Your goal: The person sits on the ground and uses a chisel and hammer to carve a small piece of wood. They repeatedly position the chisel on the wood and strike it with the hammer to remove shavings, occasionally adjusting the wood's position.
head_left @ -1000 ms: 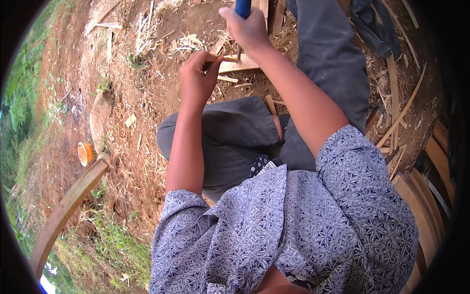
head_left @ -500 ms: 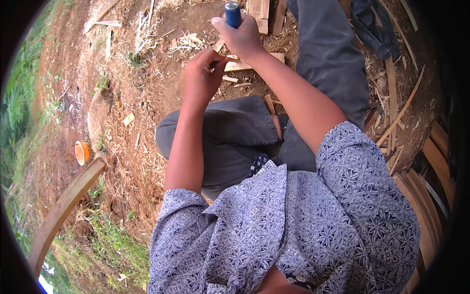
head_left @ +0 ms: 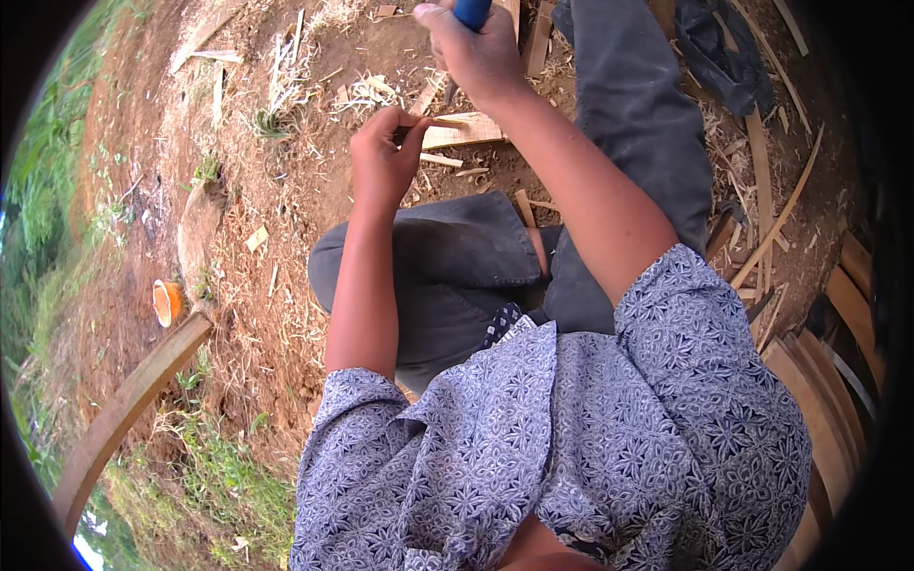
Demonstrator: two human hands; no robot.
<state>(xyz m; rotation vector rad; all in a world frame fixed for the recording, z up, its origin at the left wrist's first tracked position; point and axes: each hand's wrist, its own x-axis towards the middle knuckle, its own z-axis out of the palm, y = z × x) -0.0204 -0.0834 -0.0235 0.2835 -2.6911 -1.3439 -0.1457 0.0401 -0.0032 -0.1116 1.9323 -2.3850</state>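
Note:
My right hand (head_left: 483, 59) is closed round the blue handle (head_left: 471, 11) of a tool at the far edge of view. Below that fist shows a narrow dark tip, perhaps its blade (head_left: 450, 92); the rest is hidden by the hand. My left hand (head_left: 386, 143) pinches a thin wooden stick (head_left: 444, 123) between thumb and fingers. The stick points right, over a pale flat board (head_left: 468, 131) lying on the ground just beyond my bent leg. Between the two hands there is a small gap.
Wood shavings (head_left: 371, 88) and offcuts litter the brown soil. My stretched leg (head_left: 638, 124) lies to the right, beside a black plastic bag (head_left: 728, 62). Long wooden strips (head_left: 809, 390) are piled at the right. A curved beam (head_left: 133, 409) and an orange bowl-like object (head_left: 168, 303) are at the left.
My right hand has moved slightly farther away with the blue-handled tool, and its dark tip now shows. The stick in my left hand is now plainly seen, apart from the right hand.

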